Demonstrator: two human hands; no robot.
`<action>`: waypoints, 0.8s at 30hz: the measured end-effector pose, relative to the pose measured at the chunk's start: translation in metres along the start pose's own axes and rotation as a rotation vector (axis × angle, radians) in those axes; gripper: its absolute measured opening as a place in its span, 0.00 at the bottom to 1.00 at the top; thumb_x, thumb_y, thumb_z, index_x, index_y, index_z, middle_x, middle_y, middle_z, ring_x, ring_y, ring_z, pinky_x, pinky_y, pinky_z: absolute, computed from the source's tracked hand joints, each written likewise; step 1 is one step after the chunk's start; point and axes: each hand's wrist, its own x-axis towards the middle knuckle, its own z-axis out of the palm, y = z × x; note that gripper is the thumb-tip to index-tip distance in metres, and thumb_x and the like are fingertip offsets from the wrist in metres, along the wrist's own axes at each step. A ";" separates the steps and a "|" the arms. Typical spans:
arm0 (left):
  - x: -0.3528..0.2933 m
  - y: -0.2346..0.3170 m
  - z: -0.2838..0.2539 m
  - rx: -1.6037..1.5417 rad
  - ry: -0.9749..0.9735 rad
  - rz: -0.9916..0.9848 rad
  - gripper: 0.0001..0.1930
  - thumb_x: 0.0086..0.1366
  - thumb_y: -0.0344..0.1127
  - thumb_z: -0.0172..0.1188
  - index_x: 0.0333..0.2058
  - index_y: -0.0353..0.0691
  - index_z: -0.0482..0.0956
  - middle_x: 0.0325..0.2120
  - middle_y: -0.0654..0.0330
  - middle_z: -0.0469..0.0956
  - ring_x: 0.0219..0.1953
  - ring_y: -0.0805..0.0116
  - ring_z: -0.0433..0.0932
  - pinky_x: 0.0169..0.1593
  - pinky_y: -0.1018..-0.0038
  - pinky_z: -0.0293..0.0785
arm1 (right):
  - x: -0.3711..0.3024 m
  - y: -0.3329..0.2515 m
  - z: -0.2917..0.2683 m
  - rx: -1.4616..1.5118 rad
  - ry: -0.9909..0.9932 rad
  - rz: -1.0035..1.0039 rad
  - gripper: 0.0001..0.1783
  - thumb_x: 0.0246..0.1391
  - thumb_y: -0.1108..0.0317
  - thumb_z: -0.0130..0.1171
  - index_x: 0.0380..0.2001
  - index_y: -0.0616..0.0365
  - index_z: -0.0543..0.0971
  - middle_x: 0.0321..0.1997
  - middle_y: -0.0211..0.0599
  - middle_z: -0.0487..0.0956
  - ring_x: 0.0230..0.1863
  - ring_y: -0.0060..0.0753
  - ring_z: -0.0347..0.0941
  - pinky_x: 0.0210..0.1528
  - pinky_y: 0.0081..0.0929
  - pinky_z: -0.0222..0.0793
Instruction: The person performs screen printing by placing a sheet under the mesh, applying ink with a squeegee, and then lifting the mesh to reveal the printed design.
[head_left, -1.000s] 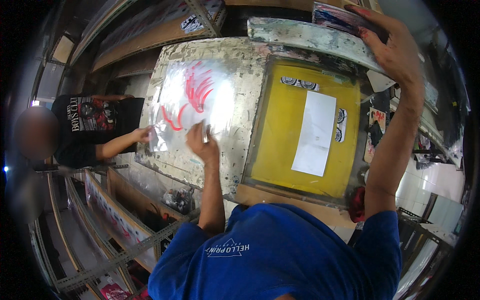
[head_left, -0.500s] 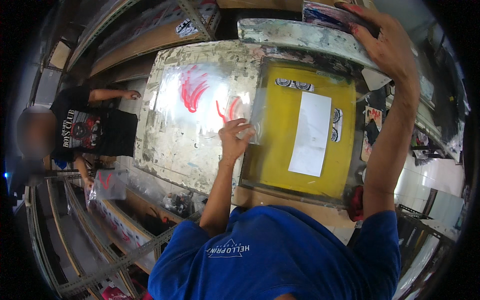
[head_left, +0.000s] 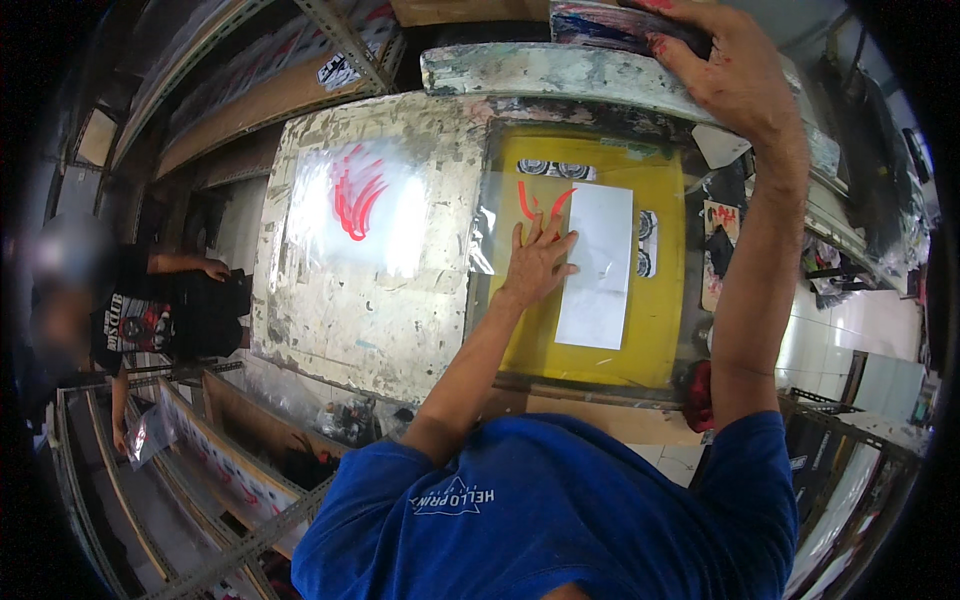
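My left hand (head_left: 541, 258) rests, fingers spread, on a clear plastic sheet (head_left: 503, 207) with red strokes. That sheet lies over the left part of a yellow board (head_left: 535, 335) and reaches a white paper strip (head_left: 593, 285). At the top right, my right hand (head_left: 728, 75), stained red, has its thumb and fingers around an ink-smeared squeegee (head_left: 605, 27). The squeegee stands at the long paint-stained frame edge (head_left: 530, 72) beyond the board. Left of the board, several clear sheets with red strokes (head_left: 355, 205) lie overlapping on a stained white tabletop (head_left: 350, 325).
At the left a person in black (head_left: 140, 320) holds a clear sheet with red marks (head_left: 150, 437) over a rack (head_left: 225, 455). Metal shelving (head_left: 345, 45) stands at the back left. Small printed black-and-white pieces (head_left: 648, 243) show on the yellow board.
My left hand has moved right with the clear sheet, from the white tabletop onto the yellow board, and its fingers have spread. My right hand keeps its grip. The other person's sheet has moved lower left.
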 end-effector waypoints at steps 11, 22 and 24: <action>0.010 0.014 0.014 0.016 0.047 0.022 0.32 0.60 0.53 0.63 0.62 0.53 0.70 0.70 0.53 0.54 0.72 0.45 0.46 0.66 0.36 0.43 | 0.013 0.031 0.007 -0.011 -0.058 0.056 0.23 0.46 0.63 0.56 0.45 0.61 0.83 0.37 0.51 0.84 0.34 0.40 0.79 0.41 0.29 0.74; 0.012 0.020 -0.006 0.058 0.326 0.052 0.37 0.57 0.53 0.65 0.63 0.44 0.68 0.65 0.52 0.63 0.67 0.46 0.57 0.63 0.41 0.50 | -0.001 0.043 0.028 -0.076 0.104 -0.170 0.22 0.47 0.64 0.58 0.46 0.59 0.83 0.34 0.49 0.84 0.31 0.41 0.78 0.38 0.32 0.73; 0.008 0.029 -0.034 -0.220 0.512 0.022 0.40 0.56 0.52 0.68 0.64 0.39 0.65 0.62 0.52 0.67 0.63 0.48 0.64 0.63 0.49 0.54 | -0.022 0.041 0.032 -0.056 0.035 -0.156 0.21 0.52 0.65 0.62 0.51 0.51 0.81 0.39 0.47 0.83 0.37 0.46 0.79 0.43 0.34 0.72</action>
